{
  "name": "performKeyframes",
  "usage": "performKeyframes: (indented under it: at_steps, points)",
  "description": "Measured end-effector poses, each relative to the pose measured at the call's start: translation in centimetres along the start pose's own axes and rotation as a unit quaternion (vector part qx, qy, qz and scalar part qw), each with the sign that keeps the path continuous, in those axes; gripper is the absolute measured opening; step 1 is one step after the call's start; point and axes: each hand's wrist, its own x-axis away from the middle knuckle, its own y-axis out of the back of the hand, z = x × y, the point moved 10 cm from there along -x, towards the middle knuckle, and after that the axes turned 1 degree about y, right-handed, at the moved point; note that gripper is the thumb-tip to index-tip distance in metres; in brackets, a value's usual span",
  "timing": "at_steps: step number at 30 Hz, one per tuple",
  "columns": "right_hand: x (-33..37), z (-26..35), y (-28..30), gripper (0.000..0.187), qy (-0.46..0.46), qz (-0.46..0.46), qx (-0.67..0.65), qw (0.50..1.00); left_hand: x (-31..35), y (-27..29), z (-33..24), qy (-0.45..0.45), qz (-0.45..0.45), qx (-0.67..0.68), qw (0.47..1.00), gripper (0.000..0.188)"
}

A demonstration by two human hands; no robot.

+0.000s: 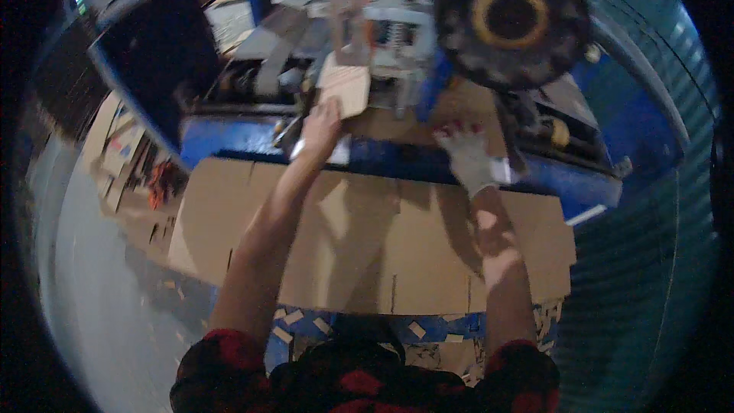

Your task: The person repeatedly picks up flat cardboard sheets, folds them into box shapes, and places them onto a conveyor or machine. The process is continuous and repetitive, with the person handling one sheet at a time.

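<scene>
A large brown cardboard sheet (359, 241) with slots cut in its edges lies under my forearms, against the front of a blue machine (237, 134). My left hand (323, 124) is bare; its outstretched fingers lie on the lower left edge of a pale, striped board (348, 90) with rounded corners. Its thumb cannot be made out. My right hand (468, 154) wears a whitish glove with reddish fingertips. Those fingers are spread flat on a brown cardboard part (478, 111) inside the machine, right of the board.
A big black wheel with a yellowish ring (511, 15) overhangs the machine at the upper right. Metal parts and a spring (396, 34) stand behind the board. Cardboard scraps (417, 329) litter the area below the sheet. A green corrugated wall (650, 283) rises at the right.
</scene>
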Motion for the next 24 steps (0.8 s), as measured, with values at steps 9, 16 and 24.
performKeyframes:
  at_steps: [9, 16, 24]
  points:
    - [18.2, -5.3, 5.9, 0.055, -0.23, -0.107, -0.259, 0.932, 19.4, 8.0, 9.0, 0.133, -0.027, 0.066, 0.989, 0.037]
    - [36.0, 0.6, 6.8, 0.068, -0.249, 0.111, -0.02, 0.962, 36.8, 13.9, 22.9, 0.378, 0.049, -0.036, 0.924, 0.07]
    - [54.9, -2.7, 10.5, 0.073, -0.702, -0.201, -0.111, 0.674, 39.5, 14.5, 25.9, 0.311, 0.026, -0.157, 0.937, 0.077]
